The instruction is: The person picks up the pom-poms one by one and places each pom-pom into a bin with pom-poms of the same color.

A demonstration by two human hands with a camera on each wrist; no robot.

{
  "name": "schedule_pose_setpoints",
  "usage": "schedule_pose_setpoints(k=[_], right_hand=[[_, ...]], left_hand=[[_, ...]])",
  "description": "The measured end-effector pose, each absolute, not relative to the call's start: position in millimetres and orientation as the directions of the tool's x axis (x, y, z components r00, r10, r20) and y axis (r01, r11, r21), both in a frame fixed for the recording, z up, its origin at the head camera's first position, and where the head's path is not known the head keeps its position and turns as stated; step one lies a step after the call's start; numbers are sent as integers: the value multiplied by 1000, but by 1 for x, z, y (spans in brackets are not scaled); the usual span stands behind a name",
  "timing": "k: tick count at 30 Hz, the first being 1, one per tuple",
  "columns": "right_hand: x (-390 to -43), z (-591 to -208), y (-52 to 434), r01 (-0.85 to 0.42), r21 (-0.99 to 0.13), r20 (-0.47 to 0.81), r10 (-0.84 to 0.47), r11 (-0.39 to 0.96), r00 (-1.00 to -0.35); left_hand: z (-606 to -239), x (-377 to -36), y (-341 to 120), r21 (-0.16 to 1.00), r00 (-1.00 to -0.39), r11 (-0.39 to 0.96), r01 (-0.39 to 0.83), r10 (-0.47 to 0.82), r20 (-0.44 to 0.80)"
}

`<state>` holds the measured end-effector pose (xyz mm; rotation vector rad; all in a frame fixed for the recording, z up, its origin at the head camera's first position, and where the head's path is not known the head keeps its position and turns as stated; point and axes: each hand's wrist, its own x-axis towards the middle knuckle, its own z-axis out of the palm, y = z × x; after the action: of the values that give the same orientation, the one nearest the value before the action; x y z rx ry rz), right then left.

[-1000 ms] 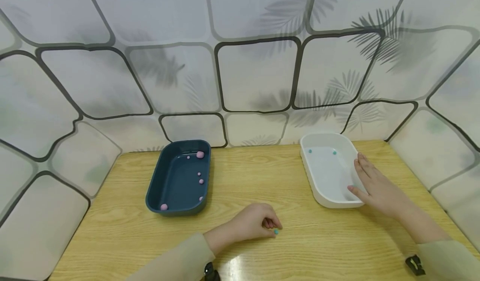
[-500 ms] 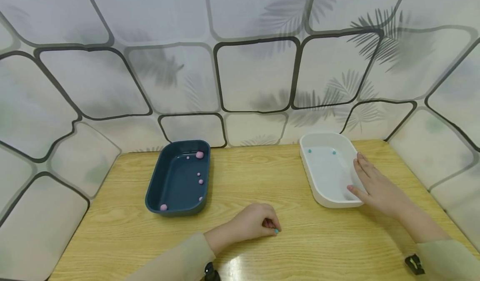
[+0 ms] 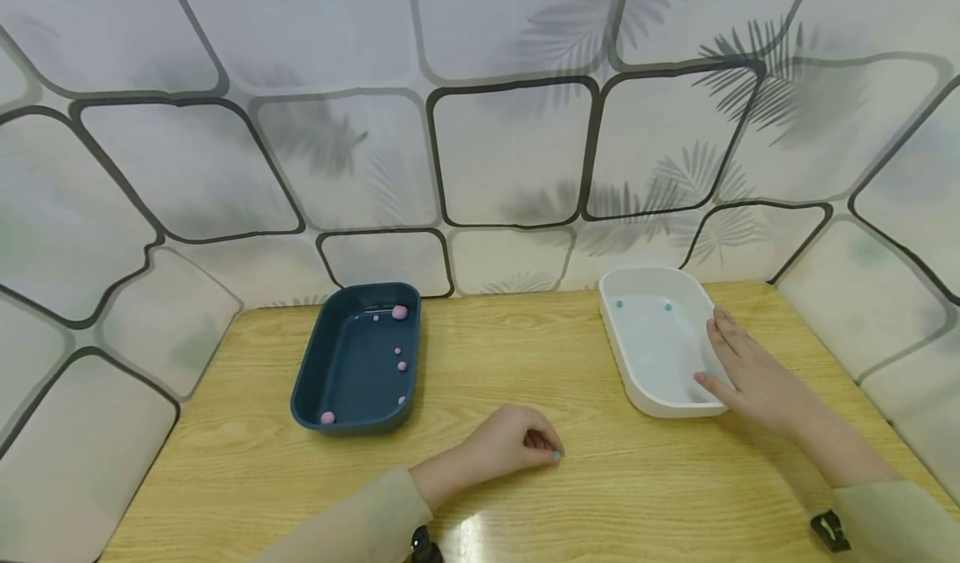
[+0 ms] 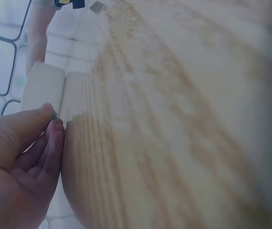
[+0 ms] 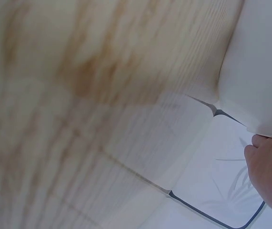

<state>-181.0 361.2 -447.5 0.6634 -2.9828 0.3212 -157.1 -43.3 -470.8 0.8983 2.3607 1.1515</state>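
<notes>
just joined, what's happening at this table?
A person sits at a light wooden table. Their left hand pinches a tiny teal bead at its fingertips, low against the tabletop. Their right hand rests with straight fingers on the near right rim of a white rectangular plastic tray, which holds two teal beads. A dark blue rectangular plastic tray to the left holds several pink beads of mixed sizes.
</notes>
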Motion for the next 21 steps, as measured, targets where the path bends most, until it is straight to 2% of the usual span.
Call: schedule_pose_setpoints(k=[4, 21], right_hand=[[-181, -447, 361, -427, -184, 119, -412, 885, -904], [-181, -448, 361, -430, -180, 120, -414, 885, -902]], left_hand=[[-471, -158, -41, 816, -764, 467, 341, 644, -49], [-466, -173, -17, 870, -843, 398, 292, 537, 37]])
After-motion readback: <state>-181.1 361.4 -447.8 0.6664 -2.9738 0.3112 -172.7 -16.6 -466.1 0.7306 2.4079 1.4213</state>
